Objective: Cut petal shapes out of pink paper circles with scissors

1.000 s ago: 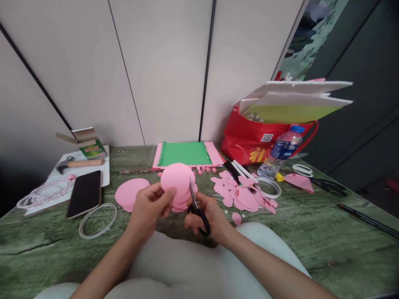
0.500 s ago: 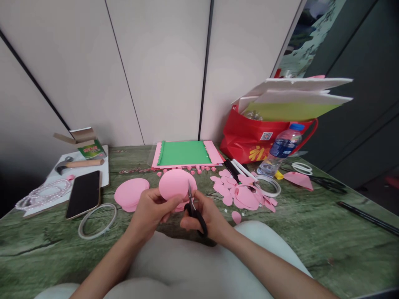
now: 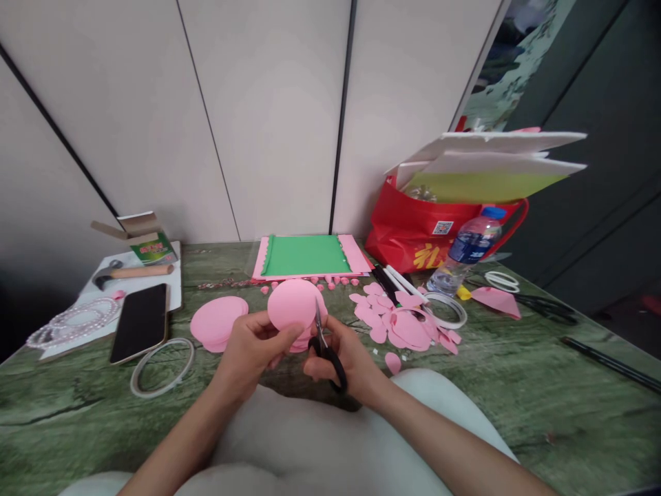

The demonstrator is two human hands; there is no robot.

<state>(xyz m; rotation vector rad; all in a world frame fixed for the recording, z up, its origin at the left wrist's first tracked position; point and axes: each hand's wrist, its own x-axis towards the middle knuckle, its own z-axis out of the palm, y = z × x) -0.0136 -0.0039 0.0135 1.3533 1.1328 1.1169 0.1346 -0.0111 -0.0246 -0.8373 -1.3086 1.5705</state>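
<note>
Between thumb and fingers my left hand pinches a round piece of pink paper, held up above the table edge. My right hand is closed around black-handled scissors, their blades pointing up at the right edge of the paper. More pink paper shows behind and below the held disc, partly hidden by my hands. Left of my left hand lies a stack of pink paper discs. Beyond my right hand is a heap of pink petal-shaped cut-outs and scraps, with a single petal nearer me.
A phone, a tape roll, a hammer and bead strings lie at left. Green and pink sheets rest by the wall. At right stand a red bag and water bottle, near another tape roll.
The held disc and the scissors have shifted slightly to the right. The scissor blades look closer together now. Both hands keep their holds.
</note>
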